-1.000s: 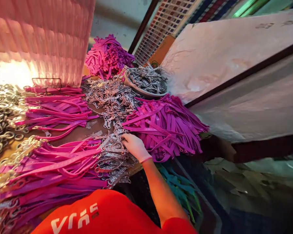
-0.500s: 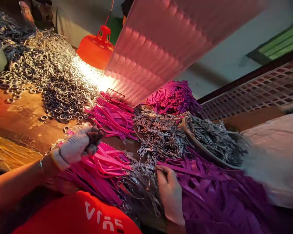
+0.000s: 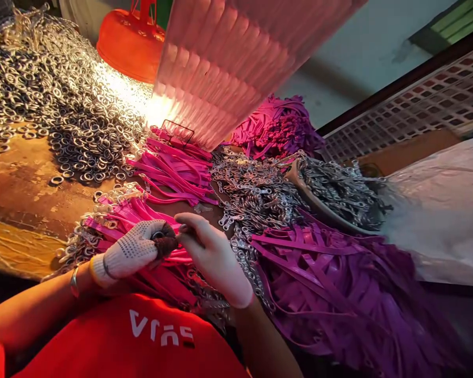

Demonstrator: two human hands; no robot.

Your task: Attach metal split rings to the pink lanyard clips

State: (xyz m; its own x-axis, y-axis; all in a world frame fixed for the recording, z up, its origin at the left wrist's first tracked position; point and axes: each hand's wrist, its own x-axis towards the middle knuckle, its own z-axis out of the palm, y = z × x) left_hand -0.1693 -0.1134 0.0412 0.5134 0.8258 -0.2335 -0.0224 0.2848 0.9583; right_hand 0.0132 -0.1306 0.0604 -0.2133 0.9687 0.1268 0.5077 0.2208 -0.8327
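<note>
My left hand [image 3: 136,249], in a white dotted glove with dark, worn fingertips, is closed on a small metal ring [image 3: 156,235]. Against those fingertips my right hand [image 3: 216,257], in a thin pale glove, is pinched; whatever it holds is hidden or too small to name. Beneath both hands lie bright pink straps [image 3: 122,212] with metal fittings at their ends. Purple straps [image 3: 315,278] spread to the right of my right hand, and a heap of small metal links [image 3: 256,189] lies just beyond it.
A large pile of metal rings [image 3: 82,121] covers the back left under an orange lamp [image 3: 130,44]. A pale, ribbed sheet [image 3: 220,63] hangs over more pink straps [image 3: 177,168]. To the right are a container [image 3: 299,191] filled with metal links and a whitish plastic bag [image 3: 445,210].
My right hand has moved left from the metal links and now meets my left hand. The left hand has shifted slightly, still holding the ring. The camera view has tilted down.
</note>
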